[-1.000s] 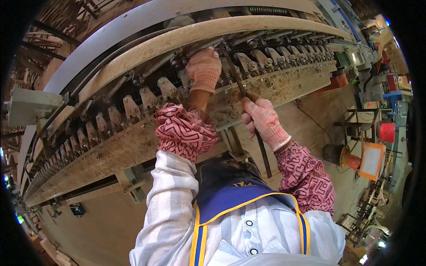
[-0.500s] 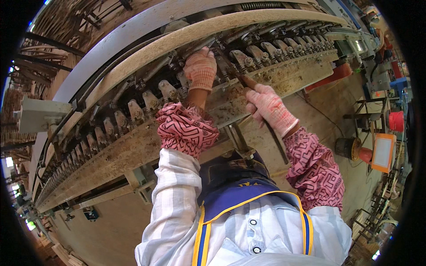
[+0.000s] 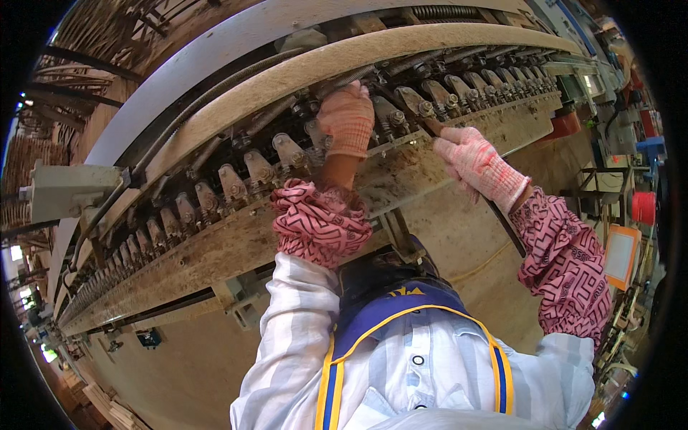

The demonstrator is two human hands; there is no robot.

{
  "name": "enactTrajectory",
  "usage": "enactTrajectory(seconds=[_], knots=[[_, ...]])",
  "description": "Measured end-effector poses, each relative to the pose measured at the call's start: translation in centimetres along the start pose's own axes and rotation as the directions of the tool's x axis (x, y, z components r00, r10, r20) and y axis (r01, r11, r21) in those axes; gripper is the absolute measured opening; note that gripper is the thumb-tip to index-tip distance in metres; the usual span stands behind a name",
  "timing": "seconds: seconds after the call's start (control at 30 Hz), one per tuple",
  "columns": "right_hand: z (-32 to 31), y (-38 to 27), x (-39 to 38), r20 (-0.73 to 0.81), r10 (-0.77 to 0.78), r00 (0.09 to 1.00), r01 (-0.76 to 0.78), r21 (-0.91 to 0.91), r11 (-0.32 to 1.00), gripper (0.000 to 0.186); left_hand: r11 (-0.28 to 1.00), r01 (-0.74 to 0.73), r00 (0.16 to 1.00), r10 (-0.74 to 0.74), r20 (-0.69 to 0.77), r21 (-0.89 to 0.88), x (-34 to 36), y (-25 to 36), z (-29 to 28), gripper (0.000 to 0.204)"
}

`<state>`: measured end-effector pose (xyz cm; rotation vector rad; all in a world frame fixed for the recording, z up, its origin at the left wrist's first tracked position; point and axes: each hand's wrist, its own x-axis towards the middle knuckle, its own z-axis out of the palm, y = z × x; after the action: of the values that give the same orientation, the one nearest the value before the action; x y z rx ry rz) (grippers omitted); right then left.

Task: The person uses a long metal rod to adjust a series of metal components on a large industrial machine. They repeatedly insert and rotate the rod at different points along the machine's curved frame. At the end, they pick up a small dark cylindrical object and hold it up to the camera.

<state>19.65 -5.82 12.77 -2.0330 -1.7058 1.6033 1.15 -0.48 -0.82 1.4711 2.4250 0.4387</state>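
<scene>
"At twelve o'clock, under that pale rail (image 3: 287, 68), what has just changed?"

"My right hand (image 3: 484, 165), at two o'clock, has moved farther from my left, and the dark bar (image 3: 506, 228) has swung to a flatter slant, its lower end now past three o'clock. So I judge the work is turning on the bar's angle."

"And your fingers?"

"The right ones are curled round the bar, whose upper end runs up among the metal levers (image 3: 289, 149). My left hand (image 3: 347, 118) is still at twelve o'clock, fingertips hidden; I can't tell what they hold."

"Anything in the way?"

"Levers crowd both sides of my left hand, the rail overhangs it, and the dusty front plate (image 3: 408, 161) runs below. The red drum (image 3: 643, 206) at three o'clock is well apart."
</scene>
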Motion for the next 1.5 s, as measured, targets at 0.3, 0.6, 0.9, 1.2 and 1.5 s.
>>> enactTrajectory(seconds=[0.3, 0.6, 0.9, 1.2, 1.5], knots=[[3.2, 5.9, 4.1, -0.08, -0.259, 0.963, 0.238, -0.204, 0.949, 0.035, 0.994, 0.006, 0.999, -0.002, 0.044, -0.106, -0.4, 0.5, -3.0, 0.042], [2.6, 1.7, 1.0, -0.08, -0.018, 0.997, 0.03, 0.151, 0.988, 0.043, 0.976, -0.003, 0.999, 0.011, 0.033, -0.217, 0.9, -0.6, 0.2, 0.046], [2.0, 2.4, 0.1, -0.125, -0.046, 0.991, 0.043, -0.026, 0.999, 0.034, 0.985, 0.016, 0.996, -0.001, 0.089, -0.172, 0.1, 1.1, -2.0, 0.04], [3.2, 3.2, 0.1, -0.158, -0.128, 0.979, 0.098, -0.19, 0.977, 0.031, 0.985, 0.001, 0.992, 0.02, 0.121, -0.174, 0.3, -0.1, -2.1, 0.041], [2.5, 1.5, 0.0, -0.144, -0.198, 0.97, 0.159, -0.248, 0.956, 0.031, 0.993, 0.029, 0.987, -0.01, 0.158, -0.116, 0.6, 0.3, -2.4, 0.037]])
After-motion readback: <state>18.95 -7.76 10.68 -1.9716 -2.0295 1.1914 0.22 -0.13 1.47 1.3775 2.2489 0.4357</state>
